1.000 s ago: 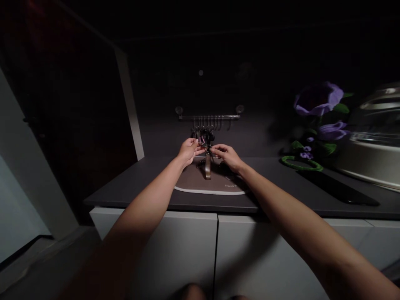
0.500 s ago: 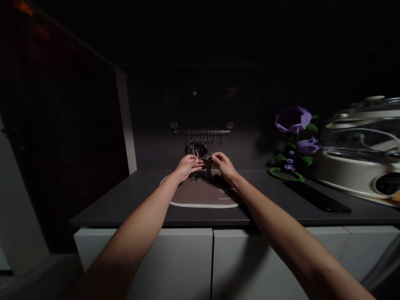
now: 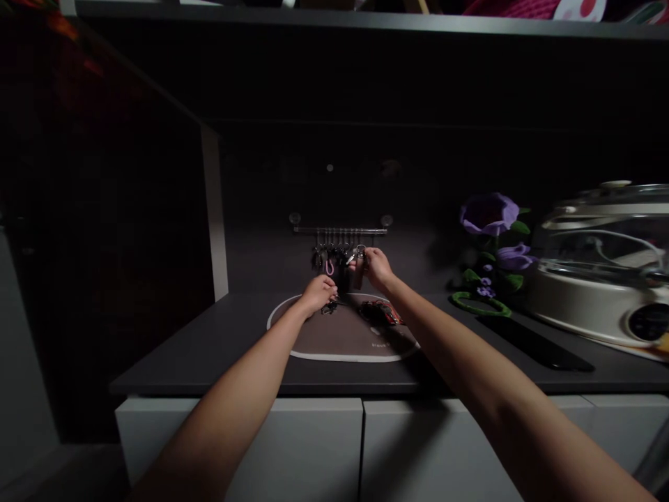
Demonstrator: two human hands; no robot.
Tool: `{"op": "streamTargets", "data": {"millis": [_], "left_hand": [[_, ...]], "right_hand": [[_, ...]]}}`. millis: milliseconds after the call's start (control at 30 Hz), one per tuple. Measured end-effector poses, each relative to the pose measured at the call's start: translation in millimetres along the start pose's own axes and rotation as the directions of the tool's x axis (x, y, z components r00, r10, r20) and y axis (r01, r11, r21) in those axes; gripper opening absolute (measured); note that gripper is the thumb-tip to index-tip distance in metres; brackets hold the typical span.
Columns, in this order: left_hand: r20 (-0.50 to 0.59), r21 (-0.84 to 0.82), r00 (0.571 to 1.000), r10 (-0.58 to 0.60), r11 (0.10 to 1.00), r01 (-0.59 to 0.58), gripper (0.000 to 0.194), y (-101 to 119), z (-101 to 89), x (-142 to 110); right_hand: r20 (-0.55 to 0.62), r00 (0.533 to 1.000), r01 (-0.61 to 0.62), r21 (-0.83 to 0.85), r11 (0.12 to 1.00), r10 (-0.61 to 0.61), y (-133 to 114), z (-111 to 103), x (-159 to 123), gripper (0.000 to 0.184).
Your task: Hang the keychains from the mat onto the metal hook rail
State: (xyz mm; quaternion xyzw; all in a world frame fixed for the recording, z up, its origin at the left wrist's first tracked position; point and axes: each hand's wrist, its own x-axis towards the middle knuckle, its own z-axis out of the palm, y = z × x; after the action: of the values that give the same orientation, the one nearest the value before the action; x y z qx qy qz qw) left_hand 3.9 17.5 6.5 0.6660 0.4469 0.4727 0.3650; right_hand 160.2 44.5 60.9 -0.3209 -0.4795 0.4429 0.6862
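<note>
My right hand [image 3: 377,266] is closed on a set of keys [image 3: 352,258] with a metal ring and a brown tag [image 3: 359,274], held up just below the hook rail [image 3: 339,230]. Several key bunches [image 3: 332,252] hang from the rail's hooks, one with a pink loop [image 3: 329,267]. Lower and to the left, my left hand [image 3: 318,293] has its fingers pinched together; what they hold, if anything, I cannot make out. Just beneath its fingertips a small dark metal item [image 3: 329,307] lies on the brown mat [image 3: 334,338].
A dark bundle with red parts [image 3: 382,312] rests on the mat's right side. Farther right on the grey counter [image 3: 209,348] are purple knitted flowers [image 3: 490,214], a flat black slab [image 3: 533,341] and a cream appliance [image 3: 585,300]. A shelf edge [image 3: 334,22] runs overhead.
My hands, close together before, have parted. The left has dropped toward the mat; the right has moved slightly up toward the rail with the keys. The view has tilted up, showing the shelf.
</note>
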Motion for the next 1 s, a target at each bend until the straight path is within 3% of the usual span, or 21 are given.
{"op": "streamTargets", "data": {"millis": [133,267,633,1000], "left_hand": [[-0.054,0.425,0.979,0.195,0.892,-0.155,0.002,-4.6,-5.2,1.9],[-0.041,0.618,0.963,0.265,0.765,-0.184,0.009,-6.3,-10.6,2.2],[-0.080,0.624,0.965,0.250,0.767,-0.147,0.013,-6.0,-12.7,4.0],[-0.114,0.612,0.971,0.211,0.785,-0.099,0.014,-5.4,-14.7,3.6]], "right_hand": [[-0.021,0.999,0.044,-0.104,0.994,-0.046,-6.6,9.6,17.4,0.006],[-0.027,0.998,0.058,-0.158,0.986,-0.063,-6.6,19.3,29.6,0.007],[-0.241,0.959,0.058,-0.348,0.936,-0.149,6.6,25.7,54.1,0.009],[-0.238,0.960,0.040,-0.404,0.914,-0.147,24.0,16.0,55.9,0.012]]}}
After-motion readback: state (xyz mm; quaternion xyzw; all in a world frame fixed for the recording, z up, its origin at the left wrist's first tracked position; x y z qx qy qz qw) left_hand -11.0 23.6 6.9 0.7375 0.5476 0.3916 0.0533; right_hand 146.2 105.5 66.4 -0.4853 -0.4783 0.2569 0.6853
